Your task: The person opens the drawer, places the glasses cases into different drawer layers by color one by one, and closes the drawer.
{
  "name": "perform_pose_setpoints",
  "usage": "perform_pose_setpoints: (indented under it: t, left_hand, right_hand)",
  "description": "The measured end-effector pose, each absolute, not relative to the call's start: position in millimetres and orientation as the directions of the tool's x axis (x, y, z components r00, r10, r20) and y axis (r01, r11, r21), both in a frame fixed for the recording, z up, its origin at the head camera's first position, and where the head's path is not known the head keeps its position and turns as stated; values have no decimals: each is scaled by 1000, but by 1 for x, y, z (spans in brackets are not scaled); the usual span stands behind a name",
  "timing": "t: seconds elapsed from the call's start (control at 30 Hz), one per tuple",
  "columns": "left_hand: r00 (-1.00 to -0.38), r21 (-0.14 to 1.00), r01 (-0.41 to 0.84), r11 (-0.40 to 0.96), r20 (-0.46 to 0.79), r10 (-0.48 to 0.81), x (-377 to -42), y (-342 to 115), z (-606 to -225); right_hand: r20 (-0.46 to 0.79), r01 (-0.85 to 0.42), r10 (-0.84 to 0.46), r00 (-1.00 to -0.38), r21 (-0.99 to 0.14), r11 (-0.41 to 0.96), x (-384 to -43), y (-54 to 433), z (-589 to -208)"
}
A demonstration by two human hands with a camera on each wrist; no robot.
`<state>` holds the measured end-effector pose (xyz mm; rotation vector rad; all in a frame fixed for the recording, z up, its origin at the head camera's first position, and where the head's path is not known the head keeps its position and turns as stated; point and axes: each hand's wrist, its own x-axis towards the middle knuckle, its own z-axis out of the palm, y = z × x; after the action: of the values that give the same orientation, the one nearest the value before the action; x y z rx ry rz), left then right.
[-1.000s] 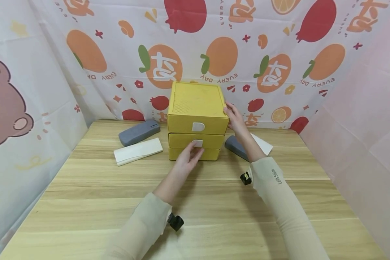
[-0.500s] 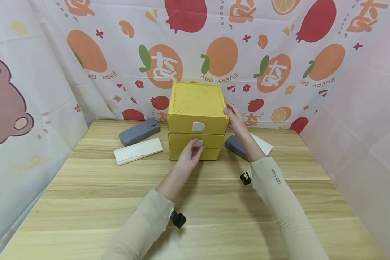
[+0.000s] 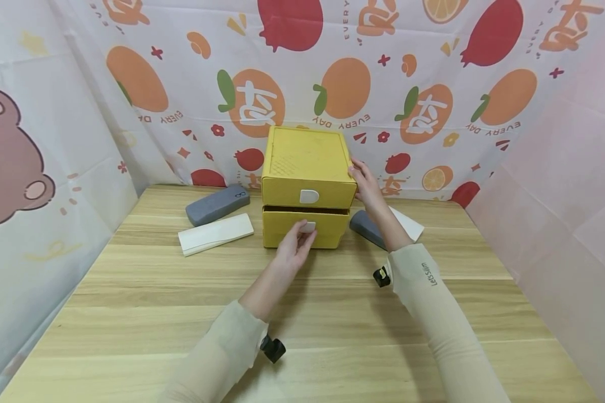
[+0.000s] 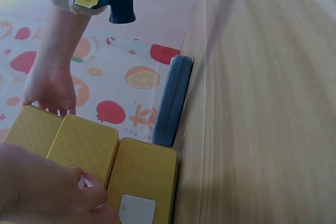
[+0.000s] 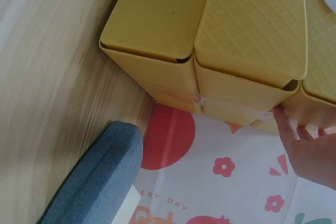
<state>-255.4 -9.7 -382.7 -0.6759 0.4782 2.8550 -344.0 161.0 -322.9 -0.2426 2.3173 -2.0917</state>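
A yellow storage box [image 3: 307, 154] with three stacked drawers stands at the back of the table. Its middle drawer [image 3: 280, 223] is pulled out a little, with a dark gap along its upper edge. At that drawer's white pull tab [image 3: 308, 227], my left hand [image 3: 291, 251] pinches with thumb and fingers. The top drawer, with its own white tab [image 3: 310, 196], is closed. My right hand [image 3: 369, 186] lies against the box's right side near the top, fingers extended along it in the right wrist view. The bottom drawer [image 4: 144, 174] is closed, its tab showing in the left wrist view.
Left of the box lie a grey glasses case [image 3: 217, 205] and a flat white folded piece [image 3: 215, 235]. To its right, partly behind the right forearm, are another grey case [image 3: 367, 228] and a white piece [image 3: 408, 224]. A fruit-print curtain [image 3: 302, 67] hangs behind the table.
The middle drawer has slid out toward me, drawn by my left hand on its tab, and a gap has opened above it. My right hand has stayed against the box.
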Motion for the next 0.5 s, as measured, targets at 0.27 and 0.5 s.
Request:
perform_pose_setpoints:
  t: [0.27, 0.5]
  left_hand:
    - [-879, 282, -248, -927, -467, 93, -244, -9, -383]
    - [-882, 276, -248, -929, -462, 98, -229, -10, -385]
  right_hand:
    - [98, -108, -115, -989, -991, 83, -344, 162, -323]
    - [103, -114, -121, -987, -990, 88, -345, 162, -324]
